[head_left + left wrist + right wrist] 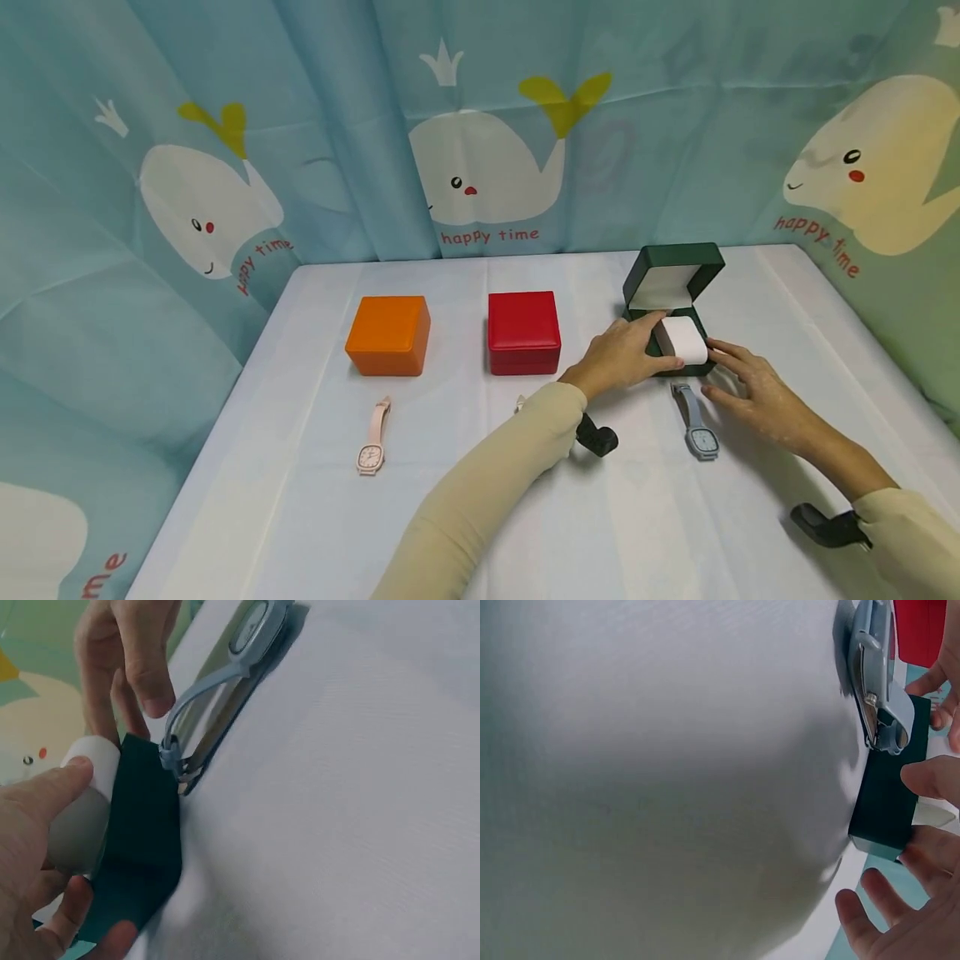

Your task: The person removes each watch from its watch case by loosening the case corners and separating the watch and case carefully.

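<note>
At the table's right stands a green watch box (678, 275) with its lid raised. A white watch cushion (686, 340) sits in it, tilted up a little. My left hand (618, 354) pinches the cushion between thumb and index finger; the thumb lies on its white face in the left wrist view. My right hand (765, 400) is at the box's right side with fingers spread, index fingertip at the box edge; whether it touches the cushion I cannot tell. In front of the box lies a blue-grey watch (702, 437) with its strap closed in a loop.
A closed orange box (388, 333) and a closed red box (523, 332) stand to the left. A pink watch (371, 454) lies before the orange one. My left sleeve (487, 475) mostly hides another small item, perhaps a watch. A whale-print curtain (337, 125) hangs behind the table.
</note>
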Demonstrator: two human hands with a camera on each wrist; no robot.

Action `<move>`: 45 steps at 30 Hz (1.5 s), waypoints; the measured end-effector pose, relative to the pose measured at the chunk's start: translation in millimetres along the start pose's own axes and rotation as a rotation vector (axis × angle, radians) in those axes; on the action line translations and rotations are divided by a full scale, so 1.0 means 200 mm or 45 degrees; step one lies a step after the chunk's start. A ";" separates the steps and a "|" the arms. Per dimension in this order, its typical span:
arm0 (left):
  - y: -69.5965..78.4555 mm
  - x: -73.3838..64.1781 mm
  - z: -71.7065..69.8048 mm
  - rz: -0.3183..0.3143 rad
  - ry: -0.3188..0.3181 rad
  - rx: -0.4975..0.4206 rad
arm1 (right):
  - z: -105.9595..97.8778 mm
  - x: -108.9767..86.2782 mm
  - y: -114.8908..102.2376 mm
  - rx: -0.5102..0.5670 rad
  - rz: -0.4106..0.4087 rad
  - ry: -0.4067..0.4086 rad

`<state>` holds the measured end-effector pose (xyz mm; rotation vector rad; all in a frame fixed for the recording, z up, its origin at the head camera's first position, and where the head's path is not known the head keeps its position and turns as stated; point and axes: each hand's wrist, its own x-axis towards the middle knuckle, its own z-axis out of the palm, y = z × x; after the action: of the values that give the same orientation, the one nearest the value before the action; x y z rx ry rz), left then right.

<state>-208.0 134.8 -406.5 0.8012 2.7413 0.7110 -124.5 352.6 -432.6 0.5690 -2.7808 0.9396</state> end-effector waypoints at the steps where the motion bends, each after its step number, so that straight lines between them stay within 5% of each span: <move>1: 0.00 0.01 0.00 -0.005 -0.009 -0.003 | 0.00 0.00 0.00 0.004 0.006 -0.001; 9: 0.01 0.04 0.01 -0.049 -0.048 0.018 | -0.01 -0.01 -0.01 0.037 0.055 -0.020; 22: 0.00 0.06 0.02 -0.054 0.005 0.038 | -0.01 0.01 -0.03 0.006 0.053 -0.040; 36: 0.07 0.06 0.04 -0.183 0.071 -0.062 | -0.01 0.00 -0.04 0.020 0.077 -0.028; 45: 0.08 0.08 0.06 -0.153 0.149 0.153 | 0.00 0.00 -0.04 0.037 0.078 -0.032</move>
<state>-210.1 159.0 -409.4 0.6290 2.9320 0.5916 -121.2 346.0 -427.9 0.5054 -2.8264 0.9933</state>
